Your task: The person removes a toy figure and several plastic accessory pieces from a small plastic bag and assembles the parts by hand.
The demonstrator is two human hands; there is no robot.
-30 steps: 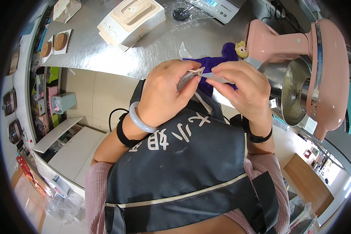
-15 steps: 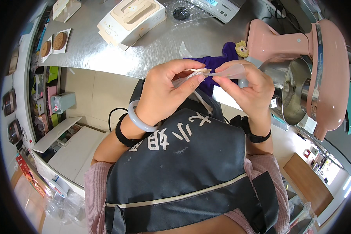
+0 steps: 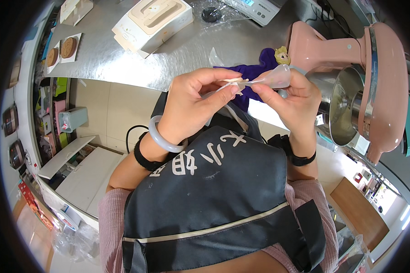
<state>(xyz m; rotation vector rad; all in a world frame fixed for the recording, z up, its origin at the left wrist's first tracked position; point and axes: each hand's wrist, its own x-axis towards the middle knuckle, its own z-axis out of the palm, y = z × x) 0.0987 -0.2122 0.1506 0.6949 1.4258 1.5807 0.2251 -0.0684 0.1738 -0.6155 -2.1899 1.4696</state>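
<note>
Both hands are raised in front of the chest, above the near edge of the worktop (image 3: 123, 59). The left hand (image 3: 193, 107) is clenched in a pinch: thumb and forefinger grasp the pale, narrow end of a clear film piece (image 3: 259, 80). The right hand (image 3: 294, 98) grasps the other, wider end of the same film between thumb and fingertips. The film is thus held at both ends, clear of the worktop, touching nothing else.

Key relation: the film's long axis runs nearly level, left to right, between the two grips, rising slightly toward the right hand. Its bulk lies nearer the right hand; the left hand holds only the tip. What the film contains, if anything, cannot be told.

Surroundings: a purple doll (image 3: 264, 63) with a yellow head lies on the worktop just behind the hands. A pink stand mixer (image 3: 378, 82) with a steel bowl (image 3: 339, 107) stands to the right, near the right hand. A white box (image 3: 152, 20) sits further back on the left, well apart, and two round brown cakes (image 3: 61, 50) lie on cards at the far left. A pale bangle (image 3: 161, 139) circles the left wrist.
</note>
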